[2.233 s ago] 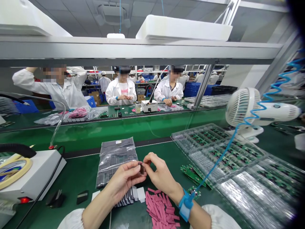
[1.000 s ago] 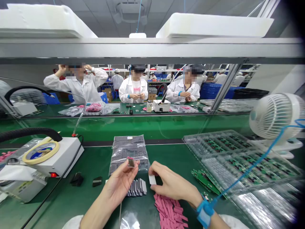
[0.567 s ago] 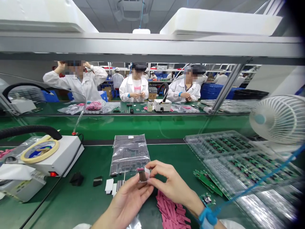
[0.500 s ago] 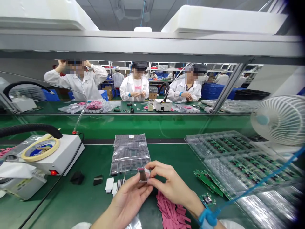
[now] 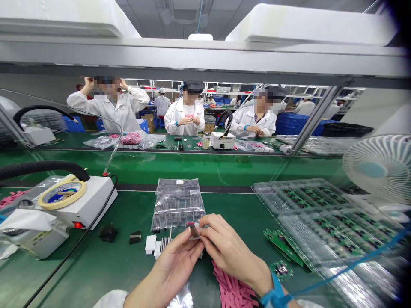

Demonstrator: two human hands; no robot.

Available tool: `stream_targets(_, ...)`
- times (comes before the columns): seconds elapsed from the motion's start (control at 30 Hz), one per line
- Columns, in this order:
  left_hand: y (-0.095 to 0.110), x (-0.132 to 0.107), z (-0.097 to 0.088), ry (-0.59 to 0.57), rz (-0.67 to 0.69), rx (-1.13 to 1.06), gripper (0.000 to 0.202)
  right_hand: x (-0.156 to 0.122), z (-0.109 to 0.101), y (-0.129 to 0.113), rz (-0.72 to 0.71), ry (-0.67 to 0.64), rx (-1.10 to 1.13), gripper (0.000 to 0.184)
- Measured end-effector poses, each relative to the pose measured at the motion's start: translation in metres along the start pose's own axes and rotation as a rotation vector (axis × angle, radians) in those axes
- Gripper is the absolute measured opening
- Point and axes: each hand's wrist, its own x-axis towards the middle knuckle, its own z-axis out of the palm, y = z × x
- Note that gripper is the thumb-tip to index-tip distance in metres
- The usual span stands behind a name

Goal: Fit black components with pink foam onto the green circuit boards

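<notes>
Bright even light, bowed edges.

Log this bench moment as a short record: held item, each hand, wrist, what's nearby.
held item: small dark part
left hand: pinching it
right hand: pinching it
right wrist: blue strap
nearby: pink strips, white pieces, bagged dark strips, circuit-board trays
across bench: co-workers in white coats
</notes>
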Motion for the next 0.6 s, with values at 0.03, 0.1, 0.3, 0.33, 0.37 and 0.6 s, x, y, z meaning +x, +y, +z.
stream_targets(0.03,0.000,0.000,0.001,-0.006,0.001,-0.007,0.024,0.001,0.000,0.001,-0.016,0.035,-0.024,0.017)
stream_targets(0.1,-0.001,-0.003,0.002,-0.014,0.000,-0.040,0.023,0.003,-0.004,0.007,0.022,0.144,-0.042,0.017)
stream_targets(0.3,0.009,-0.022,-0.004,0.025,-0.105,-0.210,0.023,-0.009,-0.018,0.005,0.206,0.413,-0.152,0.017)
stream_targets(0.33,0.014,-0.027,-0.006,0.034,-0.108,-0.247,0.025,-0.013,-0.010,-0.003,0.183,0.394,-0.168,0.017)
stream_targets(0.37,0.018,-0.031,-0.009,0.044,-0.102,-0.288,0.028,-0.018,0.003,-0.013,0.147,0.350,-0.169,0.017)
stream_targets(0.6,0.031,-0.057,-0.025,0.078,-0.046,-0.492,0.037,-0.041,0.076,-0.064,-0.291,0.310,-0.057,0.032)
